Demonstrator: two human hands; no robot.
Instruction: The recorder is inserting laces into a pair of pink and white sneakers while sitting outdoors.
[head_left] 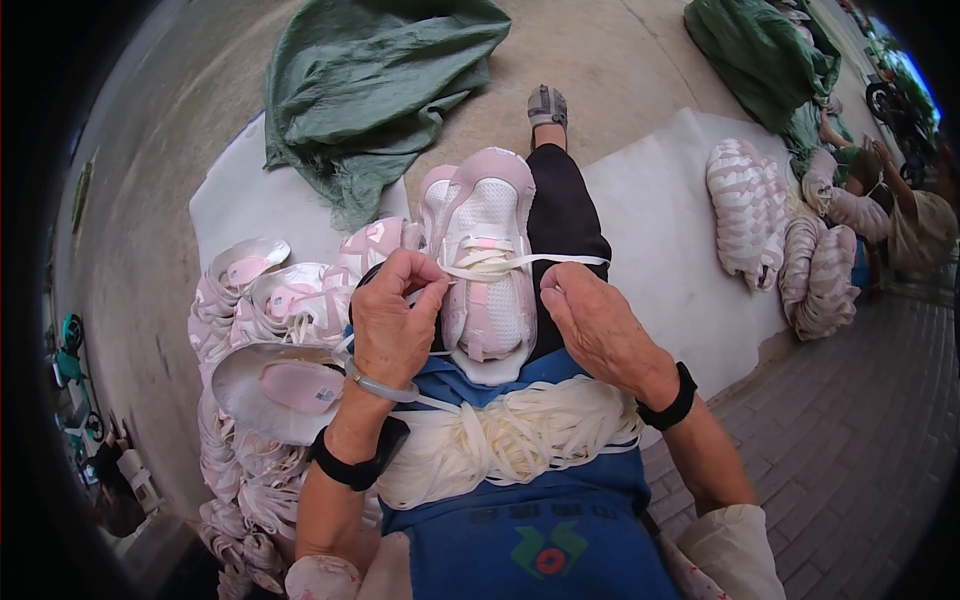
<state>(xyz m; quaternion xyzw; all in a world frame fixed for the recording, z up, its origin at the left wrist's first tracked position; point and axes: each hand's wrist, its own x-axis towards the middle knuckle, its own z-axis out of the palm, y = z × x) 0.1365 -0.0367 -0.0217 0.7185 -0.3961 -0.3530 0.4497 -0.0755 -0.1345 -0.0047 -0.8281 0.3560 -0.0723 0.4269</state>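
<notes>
While left hand (pixel 396 315) pinches white lace (pixel 560 258) — right hand (pixel 608 328) curled, grip unclear.

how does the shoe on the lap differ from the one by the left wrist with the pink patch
The lap shoe shows its mesh top; the patched shoe turns up a pale, smooth face with a pink patch.
A pale lace stretches across the lap shoe; none is seen across the patched shoe.
The lap shoe points away from the person; the patched shoe lies crosswise.
Both combine pink with a whitish colour.
</notes>
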